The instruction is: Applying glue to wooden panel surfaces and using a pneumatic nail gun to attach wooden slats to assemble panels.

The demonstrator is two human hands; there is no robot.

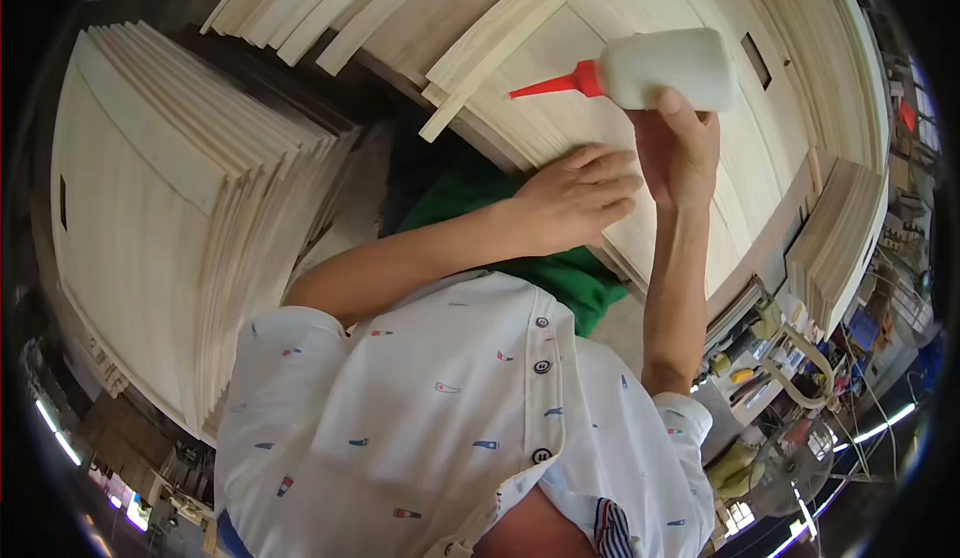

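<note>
Right hand [678, 153] is closed around a white glue bottle [668, 68], fingers wrapped on its lower side and thumb up against the body; the bottle lies sideways with its red nozzle [555, 85] pointing left, tip just above the wood panel [720, 148]. Left hand [577, 198] is not gripping anything: it lies flat, palm down, fingers stretched toward the right, pressing on the same panel just left of and below the bottle, almost touching the right wrist. The panel is pale, wide, made of joined boards, with a small dark rectangular slot [756, 60] to the right of the bottle. A loose strip of wood [500, 53] lies slanted over the panel's left edge, left of the nozzle. More long strips [300, 8] are stacked farther left of the bottle along the top of the view. A thick stack of similar pale panels [190, 208] stands well left of the bottle. A smaller pile of boards [835, 248] sits to the right of and below the bottle, past the panel's edge. A green cloth [560, 278] shows under the left forearm, below the bottle. The person wears a white patterned shirt [430, 408] with buttons. A fan [790, 468] and cluttered tools sit far below and right of the bottle, too small to make out.
</note>
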